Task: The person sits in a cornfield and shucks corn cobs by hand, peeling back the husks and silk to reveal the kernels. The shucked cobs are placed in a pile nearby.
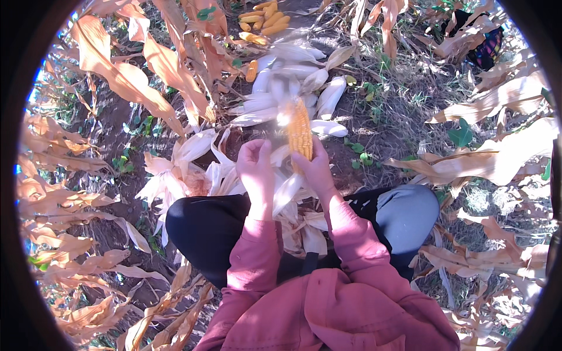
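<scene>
A long, tapering, yellow-orange corn ear [301, 131], stripped bare of husk, is gripped near its lower end in a person's bare right hand [314, 168], on the near side of a heap of pale, papery, husk-wrapped corn ears [260, 104]. The left hand [256, 167], fingers bent and thumb drawn in, hangs just beside it; whether it pinches anything cannot be told. With the hold so low, a slack grip or a sudden tug could let the ear twist loose and drop among crumpled, cream-coloured dry husks [167, 174], nearer the person and left of the heap. A knock against the heap could break kernels off its upper end. The ear looks plump, its kernels packed in lengthwise rows, sunlit, with paler flecks; its upper end is blurred.
</scene>
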`<state>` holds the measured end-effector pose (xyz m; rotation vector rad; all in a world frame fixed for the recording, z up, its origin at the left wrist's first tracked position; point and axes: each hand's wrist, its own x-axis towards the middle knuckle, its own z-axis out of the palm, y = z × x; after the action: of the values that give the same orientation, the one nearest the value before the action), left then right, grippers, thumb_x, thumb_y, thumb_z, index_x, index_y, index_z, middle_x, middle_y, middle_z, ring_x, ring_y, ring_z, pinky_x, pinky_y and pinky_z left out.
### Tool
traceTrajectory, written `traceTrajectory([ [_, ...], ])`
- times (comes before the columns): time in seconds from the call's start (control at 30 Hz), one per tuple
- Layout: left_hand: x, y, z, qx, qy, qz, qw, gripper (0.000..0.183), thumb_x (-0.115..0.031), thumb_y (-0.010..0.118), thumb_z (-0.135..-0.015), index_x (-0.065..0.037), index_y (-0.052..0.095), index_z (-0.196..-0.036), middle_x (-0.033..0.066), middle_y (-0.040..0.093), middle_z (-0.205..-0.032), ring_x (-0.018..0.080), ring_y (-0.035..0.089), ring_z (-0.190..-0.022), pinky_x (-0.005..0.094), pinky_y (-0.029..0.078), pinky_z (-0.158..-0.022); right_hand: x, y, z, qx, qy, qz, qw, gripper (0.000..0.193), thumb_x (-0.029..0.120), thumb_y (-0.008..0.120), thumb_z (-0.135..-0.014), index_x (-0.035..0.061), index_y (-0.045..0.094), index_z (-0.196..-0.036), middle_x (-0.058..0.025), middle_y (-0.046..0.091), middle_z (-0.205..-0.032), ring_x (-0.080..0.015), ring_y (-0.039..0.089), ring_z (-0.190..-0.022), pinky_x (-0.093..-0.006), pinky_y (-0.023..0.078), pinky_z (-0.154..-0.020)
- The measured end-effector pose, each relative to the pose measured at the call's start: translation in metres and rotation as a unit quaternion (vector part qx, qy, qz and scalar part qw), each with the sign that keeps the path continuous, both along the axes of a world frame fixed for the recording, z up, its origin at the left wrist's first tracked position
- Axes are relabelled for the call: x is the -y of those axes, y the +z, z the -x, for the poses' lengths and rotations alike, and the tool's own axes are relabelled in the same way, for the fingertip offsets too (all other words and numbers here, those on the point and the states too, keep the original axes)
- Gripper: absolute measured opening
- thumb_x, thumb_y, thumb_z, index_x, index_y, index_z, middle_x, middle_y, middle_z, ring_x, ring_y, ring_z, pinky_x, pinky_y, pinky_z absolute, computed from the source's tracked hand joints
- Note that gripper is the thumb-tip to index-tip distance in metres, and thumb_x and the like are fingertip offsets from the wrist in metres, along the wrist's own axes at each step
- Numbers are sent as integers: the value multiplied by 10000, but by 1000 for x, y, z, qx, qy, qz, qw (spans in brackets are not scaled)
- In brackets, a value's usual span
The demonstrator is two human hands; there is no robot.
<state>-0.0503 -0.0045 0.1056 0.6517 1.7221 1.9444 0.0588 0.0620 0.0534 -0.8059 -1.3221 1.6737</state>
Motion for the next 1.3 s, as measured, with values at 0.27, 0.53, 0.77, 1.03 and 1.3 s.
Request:
traceTrajectory([
  [0.27, -4, -34, -22, 236, -345, 240, 876, 532, -467, 437, -909, 46, 560, -976, 111, 629, -801, 176, 624, -695, 262, 504, -655, -22, -8, -8, -169, -121, 9, 978, 502, 221, 615, -844, 26, 368, -1236, -76, 518, -1099, -155, 525, -961, -296, 433, -842],
  [0.53, -13, -48, -39, 555, -267, -62, 785, 733, -608, 365, -865, 10, 382, -1257, 185, 474, -1222, 292, 464, -1139, 410, 345, -997, -10, -5, -4, -292, -57, 77, 951, 502, 284, 626, -816, 36, 391, -1184, -117, 527, -1046, -227, 532, -979, -375, 449, -856],
  [0.77, -16, -71, 23, 424, -63, -252, 868, 396, -306, 450, -928, 29, 482, -1137, 146, 552, -1091, 248, 508, -1052, 394, 387, -937, -12, -9, -13, -276, 14, 250, 928, 360, 258, 624, -820, 71, 481, -1092, -81, 557, -1045, -198, 533, -979, -381, 421, -880],
  [1.03, -11, -94, 24, 330, 10, -196, 923, 459, -137, 588, -861, -21, 388, -1257, 119, 553, -1047, 213, 558, -921, 358, 434, -851, -24, -50, -24, 205, 16, -77, 976, 485, 335, 690, -758, 20, 501, -1076, -134, 583, -1020, -247, 567, -962, -346, 449, -830],
  [1.3, -6, -95, 30, 387, -34, -69, 919, 360, -133, 596, -848, 32, 472, -1144, 125, 593, -924, 220, 593, -809, 353, 457, -790, 16, -28, -16, 364, 199, -181, 892, 454, 159, 650, -670, 70, 497, -1087, -170, 583, -970, -344, 574, -910, -380, 453, -778],
])
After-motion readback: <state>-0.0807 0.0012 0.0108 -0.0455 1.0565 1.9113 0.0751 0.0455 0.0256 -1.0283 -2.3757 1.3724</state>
